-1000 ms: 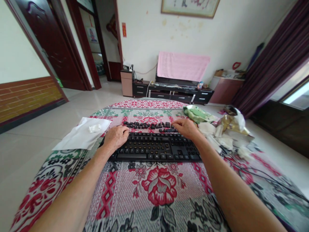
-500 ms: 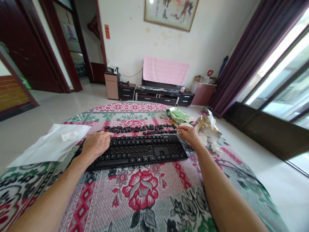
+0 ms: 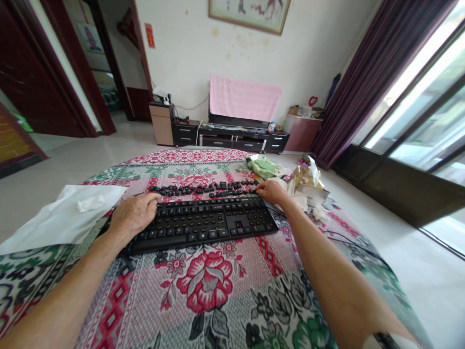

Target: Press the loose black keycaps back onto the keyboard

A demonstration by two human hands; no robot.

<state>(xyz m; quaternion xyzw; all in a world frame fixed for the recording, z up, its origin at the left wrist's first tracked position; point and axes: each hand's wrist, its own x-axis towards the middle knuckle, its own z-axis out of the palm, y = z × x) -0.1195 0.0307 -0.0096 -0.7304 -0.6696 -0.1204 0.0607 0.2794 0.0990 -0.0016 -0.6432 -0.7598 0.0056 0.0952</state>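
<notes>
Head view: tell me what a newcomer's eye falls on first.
A black computer keyboard lies on the red-and-green floral cloth, with rows of loose black keycaps just beyond it. The left hand rests on the keyboard's left end; the right hand reaches the right end of the keycap rows. A white paper sheet lies at the left, crumpled gold and white wrappers at the right.

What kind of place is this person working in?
Most likely a home living room: a low TV cabinet with a pink cloth above it, a framed picture on the wall, and dark curtains by glass doors.
</notes>
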